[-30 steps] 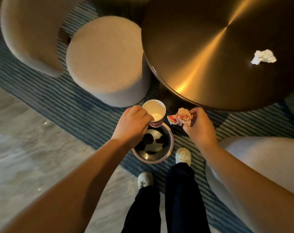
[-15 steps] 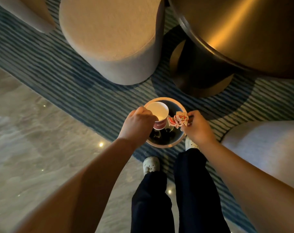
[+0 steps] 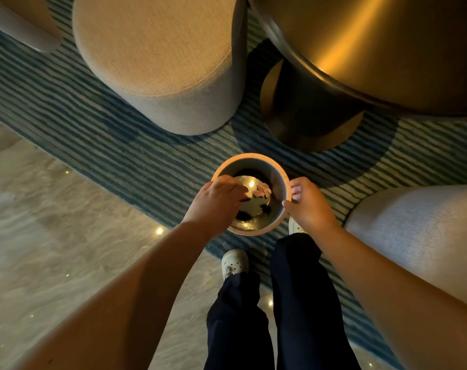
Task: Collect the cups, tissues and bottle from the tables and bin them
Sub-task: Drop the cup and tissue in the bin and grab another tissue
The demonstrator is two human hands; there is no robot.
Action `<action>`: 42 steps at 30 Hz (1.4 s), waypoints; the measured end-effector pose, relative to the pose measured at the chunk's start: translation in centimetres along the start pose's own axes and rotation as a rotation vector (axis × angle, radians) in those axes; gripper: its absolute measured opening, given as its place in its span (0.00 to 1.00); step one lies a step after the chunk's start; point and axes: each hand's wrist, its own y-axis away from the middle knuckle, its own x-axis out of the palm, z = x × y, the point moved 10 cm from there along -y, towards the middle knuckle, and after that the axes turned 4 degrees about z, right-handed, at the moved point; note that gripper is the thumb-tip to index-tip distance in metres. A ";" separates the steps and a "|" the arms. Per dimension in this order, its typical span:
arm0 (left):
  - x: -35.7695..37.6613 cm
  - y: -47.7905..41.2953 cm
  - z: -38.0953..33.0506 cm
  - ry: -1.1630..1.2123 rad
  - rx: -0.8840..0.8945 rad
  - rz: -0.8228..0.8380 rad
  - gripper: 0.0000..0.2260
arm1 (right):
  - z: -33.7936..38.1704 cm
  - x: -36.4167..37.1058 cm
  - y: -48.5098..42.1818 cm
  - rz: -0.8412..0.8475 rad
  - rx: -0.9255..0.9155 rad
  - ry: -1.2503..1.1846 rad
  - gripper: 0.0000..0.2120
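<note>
Over the bin [image 3: 253, 156] the left hand [image 3: 216, 201] curls down, grip unclear, the right hand [image 3: 309, 206] loose, empty at its rim: release low, centred.

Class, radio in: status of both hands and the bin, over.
Left hand over round beige bin, grip hidden. Right hand open at rim. Crumpled pinkish paper lies inside. Nothing blocking.

The bin [image 3: 251, 157] stands on the rug [image 3: 115, 134] just before my shoes [image 3: 235, 263], a crumpled wrapper [image 3: 263, 189] inside it. My left hand [image 3: 216, 202] is over its mouth, my right hand [image 3: 309, 208] at its right rim. Behind stand a stool [image 3: 160, 65], left, and the table [image 3: 387, 41], right.
</note>
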 end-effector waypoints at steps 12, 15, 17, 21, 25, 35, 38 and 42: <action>-19.5 -6.8 -13.8 -0.119 0.197 -0.241 0.27 | 11.7 -19.5 6.8 -0.233 -0.255 -0.073 0.10; -19.5 -10.5 -15.5 -0.161 0.186 -0.166 0.27 | 12.7 -24.7 6.0 -0.296 -0.287 -0.069 0.09; -18.6 -12.4 -15.4 -0.160 0.169 -0.115 0.26 | 12.3 -27.3 4.7 -0.303 -0.277 -0.046 0.09; -16.7 -14.8 -14.4 -0.133 0.157 -0.076 0.26 | 10.4 -31.0 2.0 -0.336 -0.222 0.017 0.12; -14.5 -15.5 -13.2 -0.116 0.136 -0.030 0.24 | 8.3 -32.6 -0.2 -0.364 -0.182 0.075 0.12; -14.3 -15.8 -12.7 -0.080 0.117 -0.118 0.20 | 6.8 -34.9 -3.0 -0.613 -0.177 0.207 0.14; -14.4 -15.9 -12.8 -0.082 0.131 -0.156 0.19 | 8.0 -37.2 -3.8 -0.768 -0.184 0.305 0.23; -14.2 -16.2 -12.3 -0.094 0.111 -0.172 0.19 | 7.7 -38.3 -7.4 -0.677 -0.115 0.404 0.31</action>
